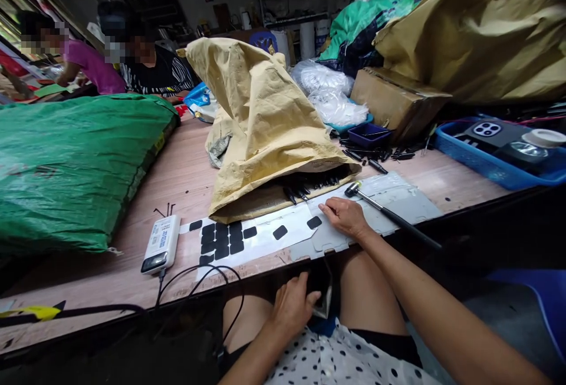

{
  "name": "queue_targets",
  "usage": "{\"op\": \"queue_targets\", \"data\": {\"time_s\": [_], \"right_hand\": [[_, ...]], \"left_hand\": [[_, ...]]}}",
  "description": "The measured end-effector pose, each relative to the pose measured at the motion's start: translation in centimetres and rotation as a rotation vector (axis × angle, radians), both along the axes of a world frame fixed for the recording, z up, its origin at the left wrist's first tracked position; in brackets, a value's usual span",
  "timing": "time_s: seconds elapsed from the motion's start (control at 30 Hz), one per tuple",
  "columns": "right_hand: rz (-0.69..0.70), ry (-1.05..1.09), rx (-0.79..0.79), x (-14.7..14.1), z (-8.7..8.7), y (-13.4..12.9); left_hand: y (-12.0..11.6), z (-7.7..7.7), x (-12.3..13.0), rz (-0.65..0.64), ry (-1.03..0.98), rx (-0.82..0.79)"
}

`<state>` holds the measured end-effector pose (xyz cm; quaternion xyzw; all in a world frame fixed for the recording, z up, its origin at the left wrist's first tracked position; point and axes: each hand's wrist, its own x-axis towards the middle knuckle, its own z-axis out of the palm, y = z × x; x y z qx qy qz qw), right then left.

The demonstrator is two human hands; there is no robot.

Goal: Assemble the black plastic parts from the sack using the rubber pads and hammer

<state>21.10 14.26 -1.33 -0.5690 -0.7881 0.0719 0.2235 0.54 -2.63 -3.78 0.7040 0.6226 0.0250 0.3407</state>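
My right hand (pixel 345 215) is above the grey board (pixel 400 193) at the table's front edge, its fingers curled together; anything between the fingertips is too small to make out. Below the table edge, my left hand (pixel 294 305) is over my lap with thumb and fingers apart, holding nothing visible. A hammer (pixel 389 213) lies just right of my right hand, its handle past the edge. Black rounded squares (pixel 222 240) sit on a white sheet (pixel 265 246) to the left. The tan sack (pixel 265 114) lies with its mouth towards me, showing black pen-like pieces (pixel 289 194).
A white power bank (pixel 161 243) with a black cable and a green sack (pixel 79 161) are on the left. At the right are a cardboard box (pixel 393 102), a small dark tray (pixel 369 134) and a blue basket (pixel 486 164). Two people sit at the back left.
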Motion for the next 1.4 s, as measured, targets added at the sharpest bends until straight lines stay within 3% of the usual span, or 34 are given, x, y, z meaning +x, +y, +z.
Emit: {"op": "queue_targets", "data": {"time_s": [0.07, 0.17, 0.23, 0.3, 0.4, 0.5, 0.63, 0.8, 0.97, 1.03, 1.1, 1.17, 1.2, 1.3, 1.4], "right_hand": [[0.0, 0.006, 0.016, 0.0, -0.1, 0.0], [-0.009, 0.013, 0.035, 0.0, -0.2, 0.0], [-0.011, 0.02, 0.045, 0.0, -0.2, 0.0], [-0.007, 0.035, 0.052, 0.0, -0.3, 0.0], [0.003, 0.056, 0.055, 0.1, -0.3, 0.1], [0.005, 0.07, 0.063, 0.2, -0.4, 0.3], [0.015, 0.083, 0.07, 0.4, -0.5, 0.3], [0.018, 0.079, 0.073, 0.3, -0.6, 0.3], [0.022, 0.132, 0.122, 0.6, 0.5, -0.5], [-0.066, 0.107, 0.194, 1.8, 1.1, -1.0], [-0.273, 0.029, 0.246, 3.8, 1.4, -1.4], [-0.481, -0.074, 0.189, 6.1, 1.3, -1.7], [-0.519, -0.127, 0.117, 7.3, 1.2, -1.8], [-0.492, -0.213, -0.063, 9.4, 0.8, -1.9], [-0.47, -0.089, 0.006, 8.7, 1.2, -2.5]], "left_hand": [[0.9, 1.0, 0.4, -0.041, -0.016, -0.077], [4.5, 4.8, 0.8, -0.05, -0.231, -0.031], [8.5, 7.3, 0.7, 0.135, -0.271, 0.18], [13.0, 8.7, 0.3, 0.349, -0.159, 0.374], [18.8, 8.8, -0.3, 0.526, 0.051, 0.308], [21.7, 7.9, -0.4, 0.559, 0.141, 0.167], [21.4, 7.7, -0.1, 0.533, 0.136, 0.17], [17.5, 8.1, -0.9, 0.369, 0.063, 0.474], [14.0, 5.3, -1.9, 0.1, -0.039, 0.565], [13.5, 3.9, -2.3, 0.058, -0.12, 0.582], [13.4, 2.8, -2.5, 0.058, -0.186, 0.6], [13.5, 2.3, -2.7, 0.074, -0.21, 0.601], [13.6, 2.3, -2.7, 0.079, -0.215, 0.596], [13.8, 2.4, -2.7, 0.102, -0.236, 0.564], [13.9, 2.7, -2.7, 0.123, -0.272, 0.519]]}}
